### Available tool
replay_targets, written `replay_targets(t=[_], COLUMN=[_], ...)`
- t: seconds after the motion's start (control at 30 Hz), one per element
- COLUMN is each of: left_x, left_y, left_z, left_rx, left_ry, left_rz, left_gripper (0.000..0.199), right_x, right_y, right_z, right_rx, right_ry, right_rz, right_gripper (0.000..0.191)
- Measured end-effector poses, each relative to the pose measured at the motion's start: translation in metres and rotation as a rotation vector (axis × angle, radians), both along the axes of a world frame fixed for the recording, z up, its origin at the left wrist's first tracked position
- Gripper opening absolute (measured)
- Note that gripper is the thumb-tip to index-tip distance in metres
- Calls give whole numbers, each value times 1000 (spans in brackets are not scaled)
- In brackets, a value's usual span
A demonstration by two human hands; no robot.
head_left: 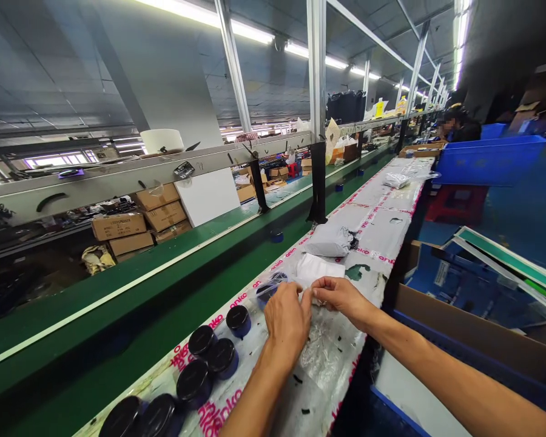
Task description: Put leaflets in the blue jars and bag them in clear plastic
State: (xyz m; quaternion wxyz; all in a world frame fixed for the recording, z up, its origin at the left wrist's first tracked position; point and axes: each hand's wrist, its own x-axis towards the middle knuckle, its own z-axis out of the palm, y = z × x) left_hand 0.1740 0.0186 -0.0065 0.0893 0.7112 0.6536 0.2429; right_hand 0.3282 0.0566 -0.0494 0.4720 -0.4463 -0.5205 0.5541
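Black-topped cylinders (194, 381): six, uncovered on the table (323, 364).
Left hand (287, 312), right hand (343, 298): fingertips pinched closed, I'd say on clear plastic (267, 284).
Progress: looks midway, plastic partly over another dark cylinder (264, 295) beside left hand.

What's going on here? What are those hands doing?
A person's left hand and right hand are close together over a long bench, fingertips almost meeting. Whatever they might be pinching is too small to make out. Just past them lies a white bundle. Nearer, six dark round pots with black tops stand on the bench, and a few similar ones sit on the green belt alongside.
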Motion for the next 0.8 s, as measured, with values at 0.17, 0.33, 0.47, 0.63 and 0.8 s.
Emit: replay_targets(t=[0.17,0.33,0.47,0.63,0.8], left_x=[3,4,2,0,2], left_y=[23,29,30,31,27], left_z=[3,-2,-6,-9,-7], left_rx=[-136,-161,-149,-121,-75], left_ry=[-68,-20,78,154,136], left_rz=[11,72,116,118,103], left_gripper=[24,21,21,20,24], right_x=[2,8,26,63,63], right_y=[2,5,15,29,14], right_z=[-5,-8,-5,11,21], right_rx=[-93,-152,-112,5,48], right_ry=[198,378,534,695,726], right_rz=[-9,-69,-218,-376,-342], right_gripper=[41,39,31,25,23])
